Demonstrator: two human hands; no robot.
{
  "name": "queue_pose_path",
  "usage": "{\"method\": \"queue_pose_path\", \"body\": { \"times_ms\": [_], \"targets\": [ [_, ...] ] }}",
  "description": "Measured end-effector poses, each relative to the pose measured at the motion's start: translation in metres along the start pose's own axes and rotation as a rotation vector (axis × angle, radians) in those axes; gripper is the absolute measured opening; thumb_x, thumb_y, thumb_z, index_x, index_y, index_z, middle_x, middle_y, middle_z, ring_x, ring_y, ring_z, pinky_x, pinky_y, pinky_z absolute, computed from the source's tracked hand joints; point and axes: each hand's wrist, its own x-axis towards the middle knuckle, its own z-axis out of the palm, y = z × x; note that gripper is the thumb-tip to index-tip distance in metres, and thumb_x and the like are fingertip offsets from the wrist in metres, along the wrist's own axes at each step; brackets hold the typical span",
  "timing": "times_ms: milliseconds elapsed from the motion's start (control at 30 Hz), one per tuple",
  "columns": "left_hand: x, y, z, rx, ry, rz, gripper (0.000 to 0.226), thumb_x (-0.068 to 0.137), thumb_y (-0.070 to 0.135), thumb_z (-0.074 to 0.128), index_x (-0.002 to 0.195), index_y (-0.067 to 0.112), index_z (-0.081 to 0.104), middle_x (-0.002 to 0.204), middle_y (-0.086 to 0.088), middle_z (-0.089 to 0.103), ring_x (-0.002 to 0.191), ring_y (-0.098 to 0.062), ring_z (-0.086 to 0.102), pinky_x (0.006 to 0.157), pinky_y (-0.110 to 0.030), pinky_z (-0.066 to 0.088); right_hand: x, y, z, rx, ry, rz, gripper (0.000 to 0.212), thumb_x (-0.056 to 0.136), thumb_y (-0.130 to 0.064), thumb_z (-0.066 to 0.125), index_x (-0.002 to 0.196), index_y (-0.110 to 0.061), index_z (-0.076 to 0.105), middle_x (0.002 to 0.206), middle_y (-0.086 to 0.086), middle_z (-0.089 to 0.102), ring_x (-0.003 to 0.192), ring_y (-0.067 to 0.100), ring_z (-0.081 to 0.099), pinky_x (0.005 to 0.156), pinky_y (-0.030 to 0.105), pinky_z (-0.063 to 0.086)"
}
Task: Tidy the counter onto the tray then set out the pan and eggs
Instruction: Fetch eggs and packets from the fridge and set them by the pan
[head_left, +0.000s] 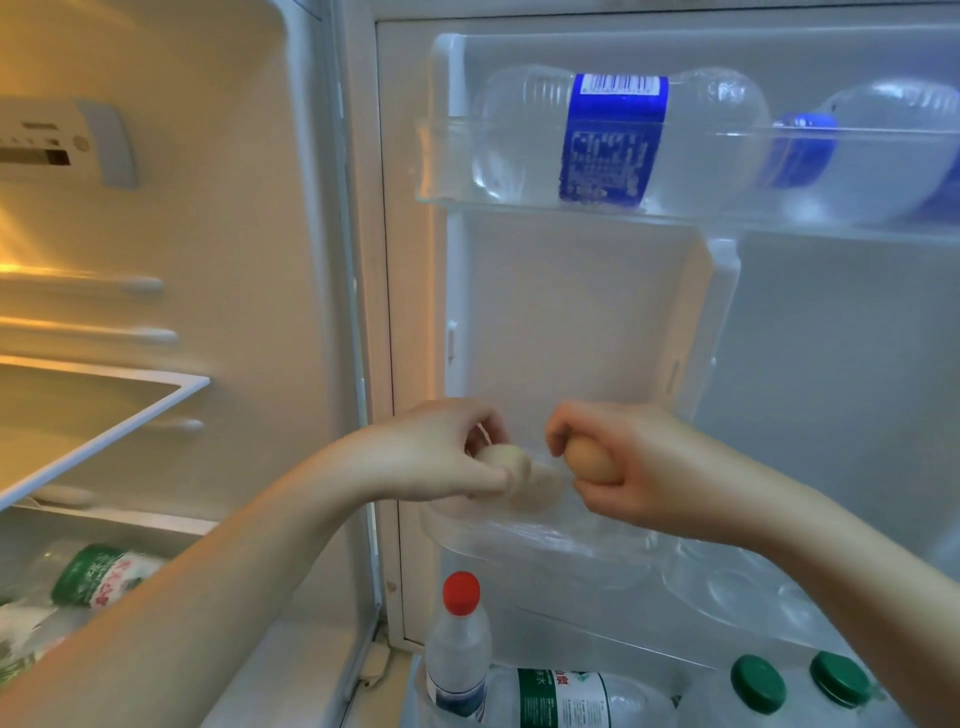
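- The right hand (641, 470) has its fingers curled round a brown egg (589, 460), just above the clear door shelf (545, 545).
- The left hand (436, 457) pinches a pale lump (511, 465), too blurred to tell, perhaps another egg.
- I'd lift both gently, clear of the shelf's lip.

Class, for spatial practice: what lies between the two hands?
Head view: the pale egg in the left hand juts toward the right hand; clear shelf behind.

left hand (441, 460), right hand (641, 467): fingers curled
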Motion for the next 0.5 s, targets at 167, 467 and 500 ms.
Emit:
{"method": "queue_pose_path", "body": {
  "times_ms": [167, 467, 500],
  "targets": [
    [-0.006, -0.003, 0.006, -0.555, 0.204, 0.153, 0.033, 0.077, 0.026, 0.057, 0.109, 0.021, 0.063, 0.084, -0.004, 0.068, 0.070, -0.017, 0.063, 0.066, -0.026, 0.051, 0.002, -0.010, 0.000, 0.291, 0.359, 0.174, 0.024, 0.076, -0.013, 0.072, 0.083, -0.032, 0.058, 0.070, -0.010, 0.060, 0.060, 0.005, 0.052, 0.055, 0.015, 0.042],
    [-0.041, 0.000, 0.040, -1.382, 0.344, 0.338, 0.042, 0.074, 0.026, 0.061, 0.110, 0.007, 0.050, 0.088, -0.011, 0.051, 0.054, -0.014, 0.043, 0.047, -0.020, 0.038, 0.011, -0.044, 0.017, 1.610, 0.498, 0.216, 0.010, 0.084, -0.027, 0.056, 0.077, -0.020, 0.056, 0.067, 0.006, 0.053, 0.034, 0.008, 0.026, 0.037, 0.012, 0.018],
    [-0.048, 0.001, 0.044, -1.415, 0.366, 0.355, 0.038, 0.075, 0.026, 0.060, 0.107, 0.008, 0.049, 0.088, -0.011, 0.053, 0.052, -0.013, 0.042, 0.046, -0.020, 0.036, 0.011, -0.047, 0.019, 1.729, 0.455, 0.209, 0.014, 0.085, -0.030, 0.055, 0.078, -0.018, 0.055, 0.066, 0.006, 0.052, 0.034, 0.007, 0.027, 0.034, 0.012, 0.019]
  ]
}}
